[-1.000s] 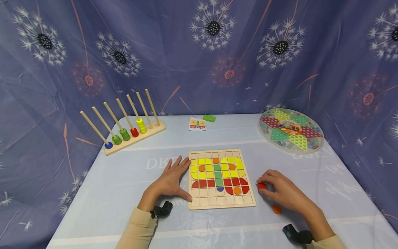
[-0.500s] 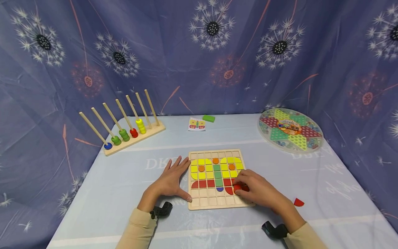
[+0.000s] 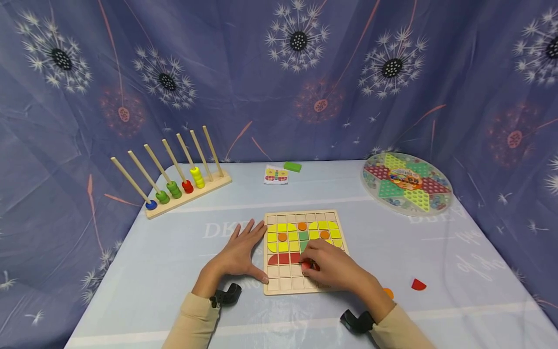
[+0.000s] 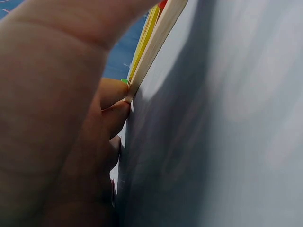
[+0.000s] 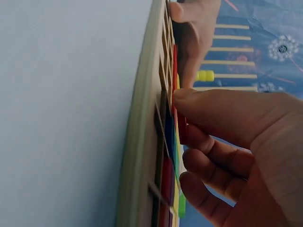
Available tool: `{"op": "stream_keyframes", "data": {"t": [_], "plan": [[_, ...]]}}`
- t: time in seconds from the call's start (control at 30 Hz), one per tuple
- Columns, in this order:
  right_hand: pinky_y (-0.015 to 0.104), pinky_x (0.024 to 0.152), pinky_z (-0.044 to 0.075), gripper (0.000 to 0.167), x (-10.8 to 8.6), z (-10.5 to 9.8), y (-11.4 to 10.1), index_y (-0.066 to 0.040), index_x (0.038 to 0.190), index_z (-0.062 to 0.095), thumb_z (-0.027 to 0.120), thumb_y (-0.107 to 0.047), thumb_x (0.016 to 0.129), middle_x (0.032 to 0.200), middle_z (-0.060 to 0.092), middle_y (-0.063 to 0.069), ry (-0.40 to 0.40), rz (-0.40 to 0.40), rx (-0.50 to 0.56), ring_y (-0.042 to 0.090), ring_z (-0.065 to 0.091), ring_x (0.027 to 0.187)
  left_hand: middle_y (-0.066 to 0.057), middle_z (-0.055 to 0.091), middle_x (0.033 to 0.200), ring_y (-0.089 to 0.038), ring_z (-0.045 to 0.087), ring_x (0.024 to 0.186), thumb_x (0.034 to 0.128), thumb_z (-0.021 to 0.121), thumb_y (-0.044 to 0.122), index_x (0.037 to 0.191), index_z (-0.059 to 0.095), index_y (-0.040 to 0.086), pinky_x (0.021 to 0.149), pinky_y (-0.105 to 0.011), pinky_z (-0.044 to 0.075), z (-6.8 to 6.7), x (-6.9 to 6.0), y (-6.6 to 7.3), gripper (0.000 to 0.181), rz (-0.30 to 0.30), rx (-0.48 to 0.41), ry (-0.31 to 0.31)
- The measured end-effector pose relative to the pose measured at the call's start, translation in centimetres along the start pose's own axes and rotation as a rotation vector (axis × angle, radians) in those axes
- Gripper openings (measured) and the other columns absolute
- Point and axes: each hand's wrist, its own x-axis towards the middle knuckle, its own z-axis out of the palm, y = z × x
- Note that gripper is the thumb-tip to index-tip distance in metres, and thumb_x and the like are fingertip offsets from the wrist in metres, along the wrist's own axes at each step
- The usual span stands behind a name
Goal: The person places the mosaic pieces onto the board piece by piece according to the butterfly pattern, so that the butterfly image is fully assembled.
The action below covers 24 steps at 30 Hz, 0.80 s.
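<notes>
My right hand (image 3: pixel 329 261) is over the lower middle of a wooden grid board (image 3: pixel 279 286) and pinches a red tile (image 5: pixel 182 125) between thumb and fingers. Beneath and behind that hand, some of the board's lower right cells are hidden. Yellow tiles (image 3: pixel 272 236), orange discs (image 3: pixel 302 226), green squares (image 3: pixel 303 235) and a row of red tiles (image 3: pixel 284 258) lie in the grid. My left hand (image 3: pixel 240 252) is spread out beside the board, its thumb and fingertips touching the left edge. In the left wrist view its fingers (image 4: pixel 113 92) meet the wooden rim.
Right of the board lie a loose red quarter-round tile (image 3: pixel 418 284) and an orange disc (image 3: pixel 388 293), partly behind the forearm. Farther back are a peg abacus (image 3: pixel 192 194), a butterfly pattern card (image 3: pixel 276 175), a green block (image 3: pixel 292 166) and a round star-patterned game board (image 3: pixel 407 184).
My right hand has carried the red tile leftward from the table onto the middle of the board, uncovering the loose red piece on the table. The left hand has stayed still.
</notes>
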Motion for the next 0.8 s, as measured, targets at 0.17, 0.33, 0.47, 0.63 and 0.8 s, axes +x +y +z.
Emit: {"op": "stream_keyframes", "data": {"t": [0.17, 0.33, 0.47, 0.63, 0.8], "plan": [[0.025, 0.074, 0.047, 0.011, 0.8, 0.5, -0.7, -0.023, 0.096, 0.071, 0.070, -0.029, 0.087, 0.092, 0.051, -0.012, -0.024, -0.028, -0.027, 0.006, 0.047, 0.085, -0.002, 0.013, 0.160, -0.026, 0.002, 0.145, 0.0446, 0.072, 0.084, 0.155, 0.019, 0.012, 0.114, -0.052, -0.001, 0.0, 0.0, 0.0, 0.141, 0.003, 0.000, -0.004], [0.025, 0.077, 0.047, 0.014, 1.2, 0.8, -1.1, -0.023, 0.098, 0.071, 0.072, -0.029, 0.086, 0.092, 0.050, -0.014, -0.038, -0.040, -0.024, 0.006, 0.047, 0.087, -0.003, 0.013, 0.160, -0.027, 0.002, 0.145, 0.0456, 0.073, 0.082, 0.155, 0.019, 0.011, 0.114, -0.053, -0.001, -0.2, -0.1, 0.2, 0.141, 0.007, -0.007, -0.007], [0.024, 0.076, 0.047, 0.016, 1.3, 1.0, -1.3, -0.024, 0.100, 0.072, 0.073, -0.030, 0.085, 0.091, 0.051, -0.013, -0.045, -0.027, -0.005, 0.006, 0.046, 0.086, -0.004, 0.014, 0.160, -0.027, 0.003, 0.145, 0.0463, 0.074, 0.081, 0.154, 0.020, 0.011, 0.114, -0.054, 0.000, -0.2, -0.1, 0.3, 0.140, 0.008, -0.012, -0.007], [0.024, 0.075, 0.047, 0.015, 1.1, 1.1, -1.2, -0.024, 0.100, 0.072, 0.072, -0.029, 0.086, 0.091, 0.051, -0.014, -0.041, -0.018, 0.001, 0.006, 0.047, 0.084, -0.004, 0.014, 0.160, -0.027, 0.003, 0.145, 0.0463, 0.074, 0.080, 0.154, 0.020, 0.011, 0.114, -0.054, 0.000, -0.3, -0.2, 0.3, 0.140, 0.007, -0.015, -0.009], [0.024, 0.075, 0.047, 0.013, 1.2, 1.2, -1.1, -0.024, 0.099, 0.073, 0.071, -0.028, 0.087, 0.091, 0.052, -0.015, -0.035, -0.020, -0.001, 0.005, 0.048, 0.084, -0.003, 0.013, 0.160, -0.026, 0.002, 0.145, 0.0457, 0.073, 0.081, 0.155, 0.019, 0.011, 0.114, -0.053, -0.001, -0.2, -0.1, 0.2, 0.140, 0.008, -0.011, -0.008]]}}
